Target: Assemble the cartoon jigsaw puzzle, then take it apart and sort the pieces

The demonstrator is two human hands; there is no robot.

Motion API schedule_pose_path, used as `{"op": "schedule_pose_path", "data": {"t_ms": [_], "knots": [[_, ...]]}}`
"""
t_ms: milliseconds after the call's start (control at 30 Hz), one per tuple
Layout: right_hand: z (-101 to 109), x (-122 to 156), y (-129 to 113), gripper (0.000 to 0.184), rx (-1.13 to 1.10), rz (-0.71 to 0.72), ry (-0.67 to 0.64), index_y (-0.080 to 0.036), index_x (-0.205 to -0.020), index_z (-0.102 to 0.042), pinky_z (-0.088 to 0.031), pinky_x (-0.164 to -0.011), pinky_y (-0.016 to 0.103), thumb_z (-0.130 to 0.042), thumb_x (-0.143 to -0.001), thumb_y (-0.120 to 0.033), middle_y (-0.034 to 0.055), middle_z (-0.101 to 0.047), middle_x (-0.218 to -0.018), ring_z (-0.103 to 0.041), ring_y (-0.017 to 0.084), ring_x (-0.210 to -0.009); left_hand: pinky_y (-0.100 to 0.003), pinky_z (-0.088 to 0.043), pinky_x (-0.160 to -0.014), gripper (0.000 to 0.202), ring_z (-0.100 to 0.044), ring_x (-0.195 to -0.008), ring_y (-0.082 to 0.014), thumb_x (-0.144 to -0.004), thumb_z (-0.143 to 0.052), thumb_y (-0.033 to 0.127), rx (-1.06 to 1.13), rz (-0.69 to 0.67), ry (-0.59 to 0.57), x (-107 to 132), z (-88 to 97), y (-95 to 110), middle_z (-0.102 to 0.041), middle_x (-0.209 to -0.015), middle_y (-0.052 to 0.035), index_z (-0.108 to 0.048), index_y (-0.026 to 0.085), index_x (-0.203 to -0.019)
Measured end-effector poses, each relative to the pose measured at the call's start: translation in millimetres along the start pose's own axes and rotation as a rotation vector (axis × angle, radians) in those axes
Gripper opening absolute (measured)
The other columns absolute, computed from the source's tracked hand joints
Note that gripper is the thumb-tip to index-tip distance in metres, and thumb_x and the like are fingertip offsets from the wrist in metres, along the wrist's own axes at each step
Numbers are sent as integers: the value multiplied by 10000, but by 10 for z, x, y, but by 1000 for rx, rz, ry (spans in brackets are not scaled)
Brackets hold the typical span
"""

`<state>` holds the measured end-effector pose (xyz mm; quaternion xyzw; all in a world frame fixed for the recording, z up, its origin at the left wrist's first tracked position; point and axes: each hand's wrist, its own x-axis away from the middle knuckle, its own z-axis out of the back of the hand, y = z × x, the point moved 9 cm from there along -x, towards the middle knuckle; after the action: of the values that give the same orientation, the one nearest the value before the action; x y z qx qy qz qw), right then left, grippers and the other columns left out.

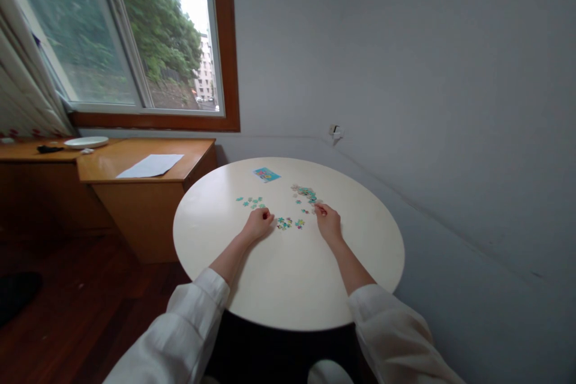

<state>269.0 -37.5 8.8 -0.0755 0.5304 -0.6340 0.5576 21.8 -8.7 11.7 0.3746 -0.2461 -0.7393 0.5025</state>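
Note:
Small teal and multicoloured jigsaw pieces lie scattered on a round cream table [288, 288]. My left hand [258, 223] rests on the tabletop with its fingers curled, just left of a small cluster of pieces [284, 224]. My right hand [328, 221] is closed in a pinch at the near end of a larger pile of pieces [306, 193]. What its fingertips hold is too small to make out. Another loose group of teal pieces [251, 201] lies beyond my left hand. A small blue picture card [266, 174] sits at the table's far side.
A wooden cabinet [144, 192] with a sheet of paper [150, 165] stands left of the table under a window. A white plate [86, 142] sits on the counter further left. Grey walls close in behind and to the right. Dark wooden floor lies to the left.

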Motion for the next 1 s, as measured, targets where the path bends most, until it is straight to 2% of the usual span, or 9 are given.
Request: {"op": "schedule_pose_path", "data": {"t_ms": [400,767,1000], "knots": [[-166,-45,181,266,-256,-46,-45,-145,-884,-654,-517,-699,311,-521,-730,-317,86,-701,-873,-632,161,-708,-236,-260,-539,244,-353,-505,-93,-693,-498,243,3,-6,-9,9,0,-3,-383,-467,57,-392,182,-482],[-206,-71,283,302,-328,-68,-42,-154,-879,-665,-525,-711,326,-589,-699,-384,82,-707,-847,-644,177,-725,-237,-262,-542,237,-352,-506,-93,-687,-494,237,-2,0,-13,3,-1,0,-376,-463,60,-392,181,-480],[-223,-68,306,273,-339,-95,-50,-146,-888,-675,-532,-705,328,-537,-722,-313,96,-715,-878,-670,188,-720,-237,-260,-539,232,-356,-506,-93,-686,-492,236,-3,4,-15,1,-7,-16,-384,-463,59,-394,181,-484]]}}
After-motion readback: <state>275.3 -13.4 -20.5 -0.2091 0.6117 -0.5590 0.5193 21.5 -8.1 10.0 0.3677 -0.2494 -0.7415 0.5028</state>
